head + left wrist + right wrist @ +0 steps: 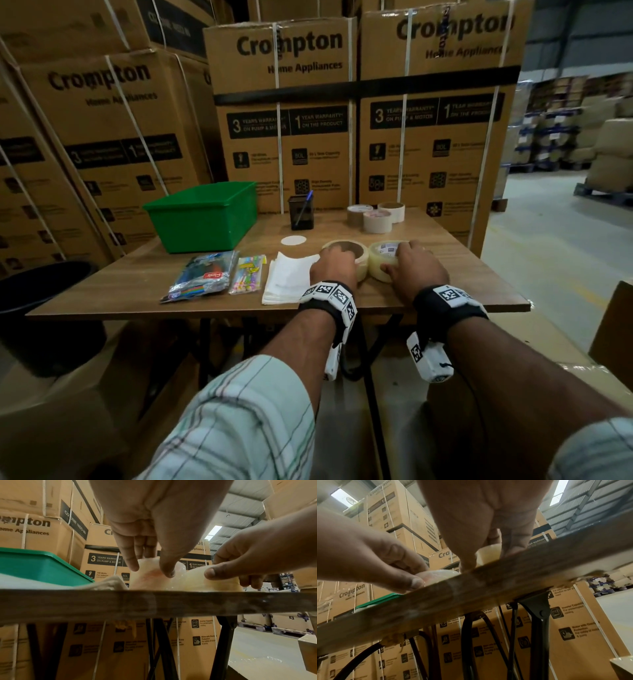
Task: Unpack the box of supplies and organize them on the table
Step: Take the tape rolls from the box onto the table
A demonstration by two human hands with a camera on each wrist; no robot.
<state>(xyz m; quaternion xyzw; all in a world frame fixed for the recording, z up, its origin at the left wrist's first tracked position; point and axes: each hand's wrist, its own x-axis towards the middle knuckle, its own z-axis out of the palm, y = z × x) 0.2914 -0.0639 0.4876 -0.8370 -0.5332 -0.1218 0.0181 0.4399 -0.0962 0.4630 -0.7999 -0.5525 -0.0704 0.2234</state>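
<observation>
Two clear tape rolls stand side by side on the wooden table (472, 277), near its front edge. My left hand (334, 262) grips the left roll (347, 250) from above, thumb and fingers curled round its sides (147, 576). Just to the right, my right hand (411, 260) grips the right roll (383, 251), which has a label in its core. In the left wrist view the right hand's thumb (210, 573) presses on that roll (223, 584). From the right wrist camera the right roll (488, 555) shows between the fingers, and the left roll (440, 574) sits under the left hand.
A green bin (205, 219) stands at the back left, then a black pen holder (301, 212) with a blue pen and three tape rolls (376, 216). A pen pack (202, 277), a colourful pack (248, 274), white papers (287, 281) and a white disc (293, 240) lie left. Stacked cartons rise behind.
</observation>
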